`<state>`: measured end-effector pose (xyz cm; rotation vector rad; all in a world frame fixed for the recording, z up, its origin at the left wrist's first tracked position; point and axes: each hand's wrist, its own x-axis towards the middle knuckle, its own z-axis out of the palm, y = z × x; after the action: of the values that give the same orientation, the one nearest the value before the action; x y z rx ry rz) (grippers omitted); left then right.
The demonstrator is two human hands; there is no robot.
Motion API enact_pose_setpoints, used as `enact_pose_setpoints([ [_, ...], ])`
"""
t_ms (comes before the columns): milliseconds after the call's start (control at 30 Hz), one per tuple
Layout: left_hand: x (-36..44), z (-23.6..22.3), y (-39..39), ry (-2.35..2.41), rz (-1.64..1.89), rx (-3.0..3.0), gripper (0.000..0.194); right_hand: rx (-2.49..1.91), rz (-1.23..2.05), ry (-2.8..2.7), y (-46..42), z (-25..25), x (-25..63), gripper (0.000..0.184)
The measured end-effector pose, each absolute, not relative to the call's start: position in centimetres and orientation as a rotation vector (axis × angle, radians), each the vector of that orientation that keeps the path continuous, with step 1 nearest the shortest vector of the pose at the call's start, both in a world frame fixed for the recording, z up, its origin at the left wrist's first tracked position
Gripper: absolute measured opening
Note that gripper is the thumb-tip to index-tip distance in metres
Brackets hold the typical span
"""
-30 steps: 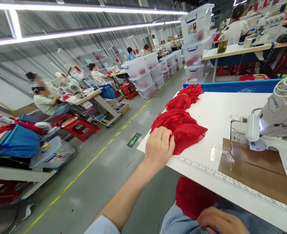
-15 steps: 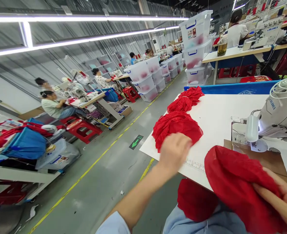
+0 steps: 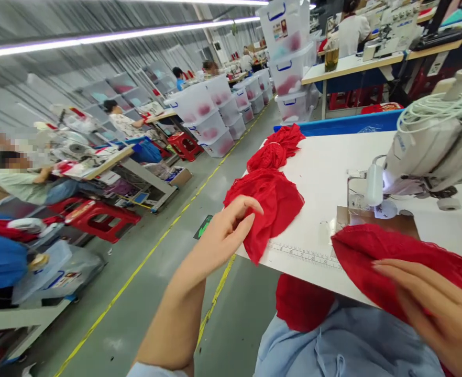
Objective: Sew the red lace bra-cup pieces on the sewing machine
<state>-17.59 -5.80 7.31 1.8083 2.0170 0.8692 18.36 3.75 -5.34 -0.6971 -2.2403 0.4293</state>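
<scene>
My left hand is at the near left edge of the white sewing table. Its thumb and fingers curve with a gap between them, just in front of a loose heap of red fabric. Behind that heap lies a tied bundle of red lacy fabric. At the right, my right hand holds a folded red fabric piece over the table's near edge; its fingers lie straight along the cloth and the thumb is hidden. More red cloth hangs below the table edge, by my lap.
A sewing machine stands on the right of the table, with brown sheet material before it. A printed ruler runs along the near edge. Stacked clear boxes line the aisle. Co-workers sit at machines beyond.
My right hand came up from my lap with the red fabric piece and brought it over the table edge. My left hand drew back from the heap, then returned beside it. The view swung right.
</scene>
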Motion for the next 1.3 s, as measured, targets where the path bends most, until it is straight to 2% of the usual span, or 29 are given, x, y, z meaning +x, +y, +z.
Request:
enact_pose_setpoints([
  [67,-16.1,8.5,-5.2,1.607,0.827,1.900,0.030,-0.647,0.348,-2.291,3.0,-4.7,15.8,0.031],
  [167,-13.5,7.9,-3.5,1.324,0.609,2.086,0.037,-0.787,0.210,-2.366,3.4,-5.2,14.2,0.035],
  [300,-11.1,4.2,-0.4,1.524,0.308,2.387,0.031,-0.881,0.020,-2.488,4.1,-6.3,14.8,0.041],
  [400,-11.0,2.0,1.5,1.663,0.153,2.492,0.036,-0.918,-0.003,-2.510,4.2,-6.4,15.4,0.046],
  [500,-11.6,1.6,2.4,1.536,0.167,2.530,0.049,-0.923,-0.011,-2.502,4.2,-6.0,16.1,0.046],
  [633,-12.4,3.2,2.7,1.664,0.218,2.399,0.028,-0.910,-0.042,-2.501,4.2,-5.8,16.9,0.045],
  [767,-12.8,6.3,3.2,1.721,0.715,2.243,0.032,-0.899,0.102,-2.496,4.2,-6.0,17.5,0.046],
  [867,-12.7,7.6,3.9,1.508,0.929,1.950,0.037,-0.928,0.196,-2.471,4.4,-6.0,17.6,0.044],
  [933,-12.4,7.4,4.6,1.320,0.836,1.750,0.040,-0.937,0.205,-2.469,4.4,-6.0,17.6,0.042],
  [1000,-12.0,6.6,5.5,1.187,0.601,1.700,0.039,-0.935,0.186,-2.469,4.5,-5.8,17.7,0.039],
  [1100,-11.5,4.7,6.9,1.133,0.346,1.778,0.030,-0.909,0.142,-2.454,4.5,-5.7,17.9,0.036],
  [1300,-11.4,2.7,7.8,1.250,0.464,1.849,0.027,-0.871,0.177,-2.409,4.4,-5.6,18.4,0.034],
])
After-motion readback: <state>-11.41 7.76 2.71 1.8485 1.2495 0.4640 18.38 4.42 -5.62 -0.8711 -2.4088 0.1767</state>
